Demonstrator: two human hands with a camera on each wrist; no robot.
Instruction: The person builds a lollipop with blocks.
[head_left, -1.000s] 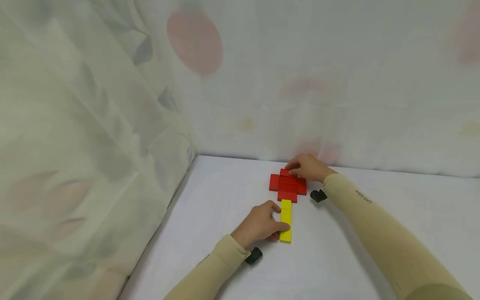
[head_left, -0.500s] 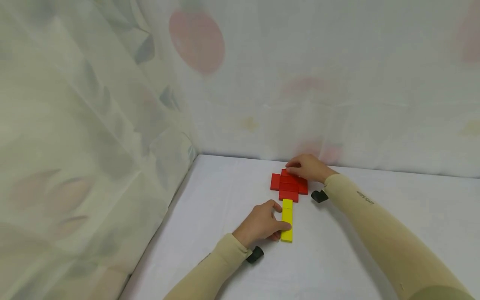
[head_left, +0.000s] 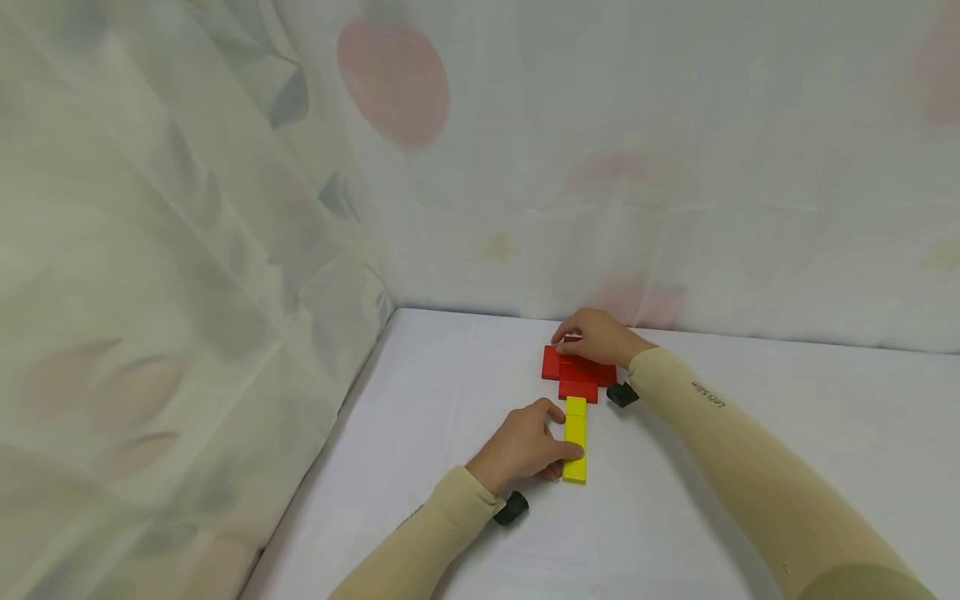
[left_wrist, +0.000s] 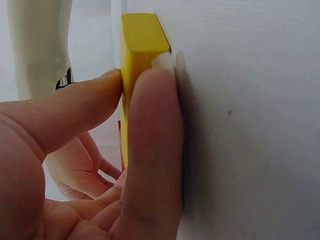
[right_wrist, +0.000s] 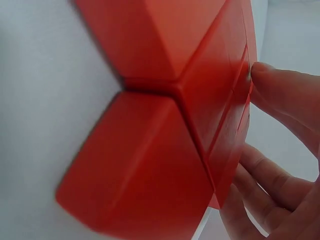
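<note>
A flat cluster of red blocks [head_left: 577,379] lies on the white table, with a line of yellow blocks [head_left: 575,442] running from it toward me. My left hand [head_left: 564,433] pinches the yellow block [left_wrist: 142,50] between thumb and forefinger at its left side. My right hand [head_left: 570,343] curls over the far part of the red cluster and hides it. In the right wrist view the thumb and fingers [right_wrist: 280,95] hold the edges of the red blocks [right_wrist: 165,115].
A white cloth-covered table [head_left: 712,467] is closed in by sheer patterned curtains, one on the left [head_left: 187,292] and one at the back [head_left: 675,208]. The blocks sit near the back, close to the corner.
My right hand has slid a little left and nearer over the red cluster, now covering its far block. The left hand stays on the yellow block.
</note>
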